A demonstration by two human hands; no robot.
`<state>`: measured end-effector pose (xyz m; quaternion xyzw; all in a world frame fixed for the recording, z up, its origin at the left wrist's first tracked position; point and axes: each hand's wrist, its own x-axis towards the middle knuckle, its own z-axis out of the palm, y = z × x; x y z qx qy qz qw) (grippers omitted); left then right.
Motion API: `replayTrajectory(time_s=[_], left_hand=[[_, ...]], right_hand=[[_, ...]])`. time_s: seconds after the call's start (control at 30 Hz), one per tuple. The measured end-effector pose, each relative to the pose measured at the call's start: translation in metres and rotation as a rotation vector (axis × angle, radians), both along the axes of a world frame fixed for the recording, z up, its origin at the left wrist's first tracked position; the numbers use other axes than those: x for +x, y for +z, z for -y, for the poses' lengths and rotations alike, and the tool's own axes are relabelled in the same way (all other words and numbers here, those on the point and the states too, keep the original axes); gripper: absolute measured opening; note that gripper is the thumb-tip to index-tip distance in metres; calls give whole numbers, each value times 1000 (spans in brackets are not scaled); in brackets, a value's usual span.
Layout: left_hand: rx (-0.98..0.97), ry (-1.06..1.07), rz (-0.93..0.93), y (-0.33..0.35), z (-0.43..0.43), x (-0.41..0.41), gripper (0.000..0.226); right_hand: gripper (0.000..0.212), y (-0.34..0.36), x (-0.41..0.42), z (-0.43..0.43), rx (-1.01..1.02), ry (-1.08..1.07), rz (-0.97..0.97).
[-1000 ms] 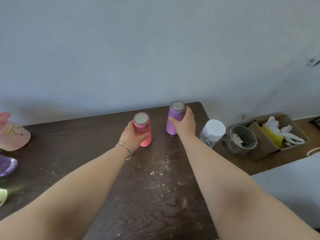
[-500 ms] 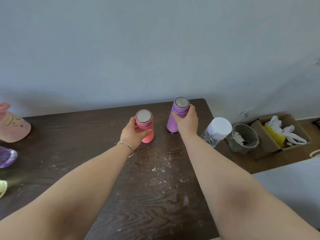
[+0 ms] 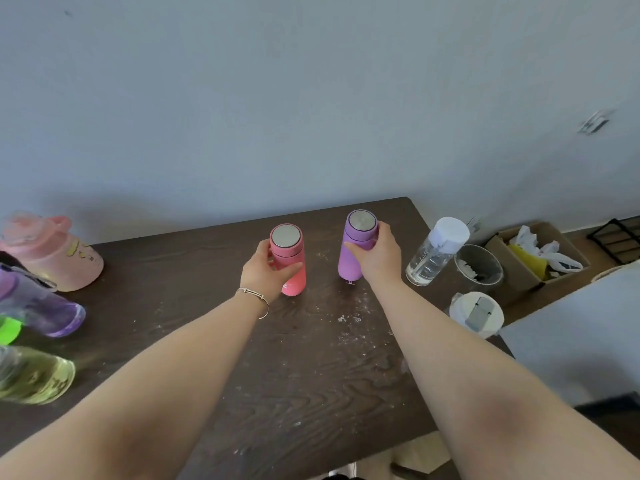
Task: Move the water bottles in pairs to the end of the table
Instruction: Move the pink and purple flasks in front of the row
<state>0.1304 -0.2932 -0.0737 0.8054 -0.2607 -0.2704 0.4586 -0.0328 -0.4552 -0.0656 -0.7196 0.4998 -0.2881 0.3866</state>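
From the head camera, a dark wooden table (image 3: 311,375) runs away from the person toward a pale wall (image 3: 311,98), taken here as 12 o'clock. Both bare forearms reach forward over the tabletop.

The left hand (image 3: 261,273) is clamped on a pink bottle (image 3: 289,263) at about 12 o'clock. Its fingers curl round the far side and its thumb crosses the near side. A thin bracelet (image 3: 254,297) sits on that wrist. The right hand (image 3: 379,259) grips a purple bottle (image 3: 355,249) at about 1 o'clock, fingers wrapped round the upper body just under the cap. Both bottles are upright with silver-topped caps, near each other but apart, and close to the far right corner of the table. Their bases are at the tabletop, though it is not clear whether they rest on it or are just lifted.

At 2 o'clock, just beside the right hand, a clear bottle (image 3: 431,258) with a white cap stands at the table's right edge. Another white-lidded bottle (image 3: 476,315) stands at 3 o'clock on the same edge. Off the table on that side are a glass jar (image 3: 479,268) and a cardboard box (image 3: 516,271) holding plastic bags.

At 9 to 10 o'clock, well apart from the hands, a pink jug (image 3: 59,258), a purple jug (image 3: 45,310) and a yellow-green jug (image 3: 31,375) stand at the left edge of the view.
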Motion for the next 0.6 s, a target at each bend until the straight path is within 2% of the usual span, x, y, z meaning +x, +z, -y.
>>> replayTrajectory(time_s=[0.37,0.6], left_hand=[[1,-93,26,13,-122,3,62],[4,-87,42,21,-186,-14,65]], right_hand=[[59,16,-21,-147,36,-100,49],[61,22,-46,-210,21,-57,22]])
